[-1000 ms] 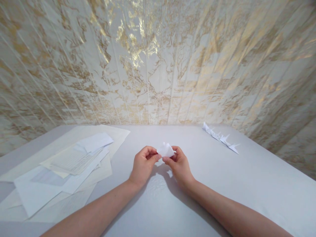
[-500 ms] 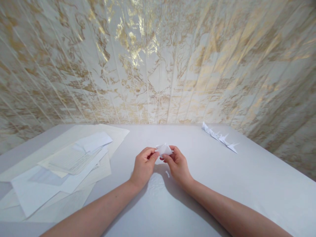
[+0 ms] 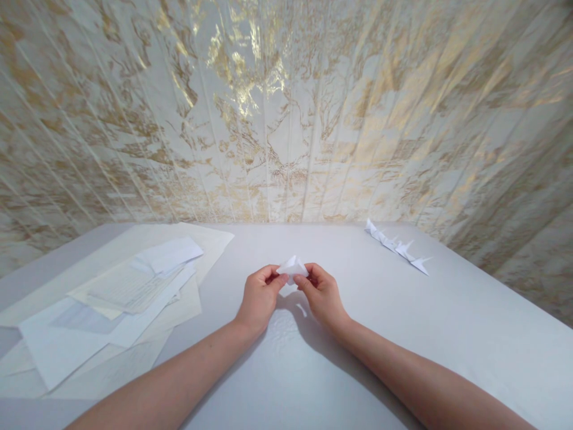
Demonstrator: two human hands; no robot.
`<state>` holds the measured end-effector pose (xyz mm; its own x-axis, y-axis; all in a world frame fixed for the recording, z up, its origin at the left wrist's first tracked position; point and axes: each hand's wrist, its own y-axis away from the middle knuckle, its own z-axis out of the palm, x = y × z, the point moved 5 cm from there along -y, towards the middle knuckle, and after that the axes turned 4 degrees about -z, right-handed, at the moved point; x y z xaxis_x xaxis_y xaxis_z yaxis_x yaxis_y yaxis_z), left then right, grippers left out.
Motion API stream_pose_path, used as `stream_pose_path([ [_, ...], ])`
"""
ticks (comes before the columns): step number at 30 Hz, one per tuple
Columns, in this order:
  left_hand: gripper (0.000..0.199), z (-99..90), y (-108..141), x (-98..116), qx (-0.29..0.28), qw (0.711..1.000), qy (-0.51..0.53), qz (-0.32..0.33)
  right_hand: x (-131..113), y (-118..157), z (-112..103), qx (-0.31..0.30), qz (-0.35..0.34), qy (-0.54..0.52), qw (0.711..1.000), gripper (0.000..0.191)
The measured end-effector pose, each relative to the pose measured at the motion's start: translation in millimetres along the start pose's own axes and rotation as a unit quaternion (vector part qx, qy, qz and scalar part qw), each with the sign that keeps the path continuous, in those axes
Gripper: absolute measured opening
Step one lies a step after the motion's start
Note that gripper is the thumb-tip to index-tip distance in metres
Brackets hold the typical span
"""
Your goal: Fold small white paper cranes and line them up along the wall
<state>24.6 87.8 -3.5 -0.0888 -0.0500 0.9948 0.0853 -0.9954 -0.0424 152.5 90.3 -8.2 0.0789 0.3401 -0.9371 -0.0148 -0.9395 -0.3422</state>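
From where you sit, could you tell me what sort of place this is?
Probably a home or craft desk against a wall: a smooth pale table, loose paper sheets, and a gold-patterned wall covering behind.

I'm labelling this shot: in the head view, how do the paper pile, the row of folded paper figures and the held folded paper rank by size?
1. Paper pile
2. Row of folded paper figures, taken whole
3. Held folded paper

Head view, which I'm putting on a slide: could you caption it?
Left hand and right hand pinch a folded paper; loose sheets left, small folded shapes right.
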Motion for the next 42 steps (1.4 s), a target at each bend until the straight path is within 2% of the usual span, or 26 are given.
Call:
stream_pose_path([
  [3, 0.01, -0.2, -3, -2, -0.002, 1.0, -0.015, 0.006, 2, -1, 0, -0.001, 0.023, -0.013, 1.0, 0.013],
  [7, 0.012, 3.1, -4, -2, -0.041, 0.999, -0.024, -0.001, 5, -2, 1, -0.001, 0.047, -0.018, 0.999, 0.013],
  [12, 0.013, 7.3, 0, -1, -0.088, 0.995, -0.018, -0.038, 5, -1, -1, -0.01, 0.035, 0.013, 0.999, 0.013],
  [23, 0.01, 0.5, -6, -7, -0.059, 0.99, -0.126, 0.02, 6, -5, -2, -0.015, 0.036, -0.006, 0.999, 0.019],
  [25, 0.008, 0.8, -6, -4, -0.058, 0.989, -0.135, 0.031, 2, -5, -3, -0.013, 0.005, 0.013, 1.0, 0.018],
  [27, 0.007, 1.4, -5, 0, -0.06, 0.988, -0.139, 0.039, -6, -4, -5, -0.016, -0.054, 0.05, 0.997, 0.022],
  [30, 0.008, 0.2, -6, 3, -0.051, 0.986, -0.151, 0.053, -17, -3, -5, -0.049, -0.152, 0.117, 0.98, 0.019],
  [32, 0.012, -2.0, -6, 5, -0.039, 0.981, -0.173, 0.076, -21, -3, -5, -0.074, -0.192, 0.15, 0.967, 0.015],
  [37, 0.012, -2.4, -4, 17, -0.056, 0.954, -0.243, 0.165, -24, -7, -5, -0.141, -0.215, 0.197, 0.946, 0.009],
  [40, 0.01, -1.9, -1, 21, -0.07, 0.949, -0.248, 0.18, -24, -8, -3, -0.178, -0.217, 0.212, 0.936, 0.007],
  [42, 0.008, -2.6, -1, 20, -0.065, 0.954, -0.236, 0.174, -25, -9, -4, -0.176, -0.22, 0.212, 0.936, 0.011],
])
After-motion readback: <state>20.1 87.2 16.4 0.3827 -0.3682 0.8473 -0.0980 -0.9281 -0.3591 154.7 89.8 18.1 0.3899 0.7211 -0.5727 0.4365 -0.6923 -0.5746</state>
